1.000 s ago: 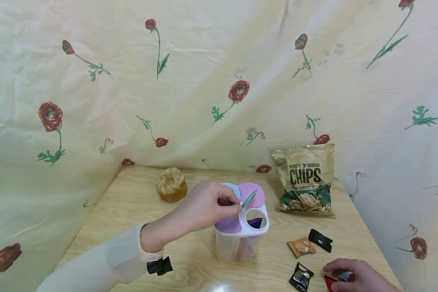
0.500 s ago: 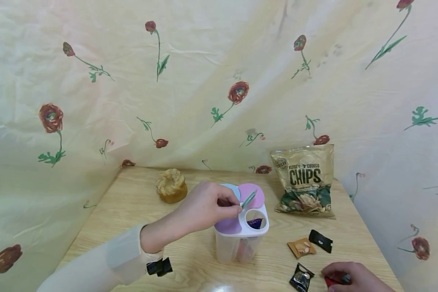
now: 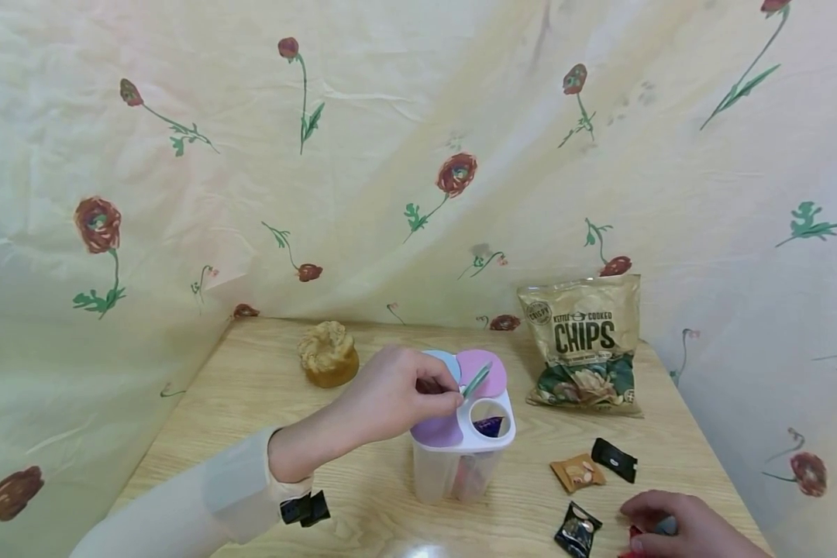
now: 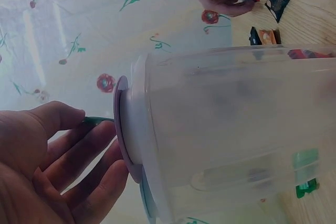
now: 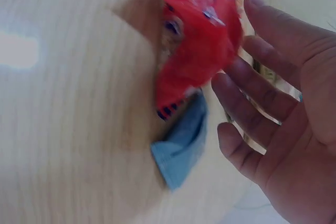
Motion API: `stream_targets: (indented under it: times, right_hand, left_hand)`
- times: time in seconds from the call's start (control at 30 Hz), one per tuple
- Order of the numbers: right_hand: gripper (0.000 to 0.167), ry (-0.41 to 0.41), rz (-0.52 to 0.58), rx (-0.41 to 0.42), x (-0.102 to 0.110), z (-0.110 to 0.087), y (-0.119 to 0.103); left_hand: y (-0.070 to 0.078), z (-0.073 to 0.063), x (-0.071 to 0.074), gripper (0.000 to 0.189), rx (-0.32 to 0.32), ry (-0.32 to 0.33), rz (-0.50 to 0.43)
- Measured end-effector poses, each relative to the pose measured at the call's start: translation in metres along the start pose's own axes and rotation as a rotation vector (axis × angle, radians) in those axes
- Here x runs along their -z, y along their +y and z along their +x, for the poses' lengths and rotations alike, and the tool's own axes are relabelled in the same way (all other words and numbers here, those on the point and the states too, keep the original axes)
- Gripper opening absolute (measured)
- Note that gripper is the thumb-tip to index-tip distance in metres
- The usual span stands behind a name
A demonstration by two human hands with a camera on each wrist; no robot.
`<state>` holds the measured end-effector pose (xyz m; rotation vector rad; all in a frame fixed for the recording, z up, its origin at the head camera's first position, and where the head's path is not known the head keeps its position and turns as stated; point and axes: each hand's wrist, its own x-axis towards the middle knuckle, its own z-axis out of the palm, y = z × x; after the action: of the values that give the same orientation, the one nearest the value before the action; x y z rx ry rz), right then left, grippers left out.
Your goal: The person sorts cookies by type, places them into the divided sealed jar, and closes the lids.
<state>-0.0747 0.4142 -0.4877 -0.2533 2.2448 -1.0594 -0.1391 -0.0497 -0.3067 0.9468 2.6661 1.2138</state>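
In the head view my left hand (image 3: 399, 391) pinches the green lid (image 3: 477, 380) of a clear storage container (image 3: 432, 473), between thumb and index finger. The lid stands tilted up, seen nearly edge-on. Beside it are a pink lid (image 3: 483, 370), a blue lid (image 3: 443, 361) and a purple lid (image 3: 438, 431). A dark purple wrapper (image 3: 488, 426) shows through the round opening. My right hand (image 3: 687, 528), fingers loosely bent, is beside a red packet (image 5: 202, 38), its fingertips at the packet's edge. A blue packet (image 5: 181, 148) lies just below the red one in the right wrist view.
A black-and-gold packet (image 3: 577, 530), an orange packet (image 3: 576, 472) and a black packet (image 3: 614, 459) lie right of the container. A chips bag (image 3: 586, 345) stands at the back right. A round bread (image 3: 328, 355) sits at the back left. Flowered cloth (image 3: 363, 155) hangs behind the wooden table (image 3: 202, 418).
My right hand has shifted slightly over the red and blue packets, and the red packet's visible part has moved a little. My left hand stays at the green lid.
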Motion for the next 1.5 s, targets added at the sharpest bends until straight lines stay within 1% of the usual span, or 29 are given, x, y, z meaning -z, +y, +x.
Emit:
stream_targets:
  times: [0.2, 0.27, 0.3, 0.43, 0.5, 0.53, 0.63, 0.7, 0.8, 0.9, 1.03, 1.13, 1.23, 1.37, 1.43, 1.5]
  right_hand:
    - [0.032, -0.017, -0.020, -0.025, 0.011, -0.004, 0.004]
    - [0.030, -0.025, -0.009, -0.043, 0.011, -0.002, 0.005]
    - [0.030, -0.045, -0.014, -0.051, 0.011, -0.001, 0.007]
    - [0.032, -0.033, -0.009, -0.100, 0.007, 0.003, 0.006]
    - [0.033, -0.022, -0.033, -0.121, 0.004, 0.004, 0.004]
    - [0.032, -0.003, -0.041, -0.130, 0.003, 0.005, 0.002]
    - [0.028, -0.010, -0.104, -0.124, 0.001, 0.005, -0.001]
    - [0.025, -0.024, -0.123, -0.107, 0.001, 0.005, -0.001]
    - [0.025, -0.051, -0.081, -0.083, 0.002, 0.004, 0.001]
    - [0.028, -0.081, 0.003, -0.059, 0.004, 0.003, 0.004]
    - [0.031, -0.102, 0.116, -0.056, 0.005, 0.002, 0.008]
    - [0.030, -0.112, 0.178, -0.056, 0.004, 0.001, 0.010]
    - [0.029, -0.131, 0.212, -0.038, 0.004, 0.000, 0.011]
    - [0.027, -0.169, 0.244, 0.006, 0.004, 0.001, 0.012]
    - [0.027, -0.182, 0.244, 0.030, 0.005, 0.001, 0.013]
    - [0.025, -0.172, 0.217, 0.032, 0.005, 0.002, 0.012]
  left_hand:
    - [0.000, 0.001, 0.000, 0.007, -0.003, -0.003, 0.005]
    - [0.000, 0.001, 0.001, 0.008, -0.003, -0.006, 0.007]
    - [0.000, 0.001, 0.001, 0.008, -0.002, -0.006, 0.007]
    - [0.001, 0.001, 0.001, 0.007, -0.004, -0.005, 0.010]
    - [0.001, 0.002, 0.000, 0.007, -0.005, -0.003, 0.011]
    - [0.001, 0.002, 0.000, 0.007, -0.006, -0.002, 0.011]
    - [0.000, 0.002, 0.000, 0.007, -0.007, -0.001, 0.010]
    - [0.000, 0.002, 0.000, 0.008, -0.005, 0.000, 0.009]
    - [0.000, 0.002, 0.000, 0.008, -0.005, -0.001, 0.007]
    - [-0.001, 0.002, 0.000, 0.008, -0.007, -0.002, 0.005]
    - [-0.001, 0.002, 0.000, 0.007, -0.009, -0.002, -0.001]
    - [-0.001, 0.001, 0.000, 0.007, -0.008, 0.000, -0.005]
    - [-0.001, 0.001, 0.000, 0.006, -0.009, 0.004, -0.007]
    - [-0.001, 0.001, 0.000, 0.006, -0.005, 0.008, -0.011]
    - [-0.001, 0.001, 0.000, 0.006, -0.005, 0.008, -0.010]
    - [-0.001, 0.001, 0.000, 0.006, -0.004, 0.007, -0.009]
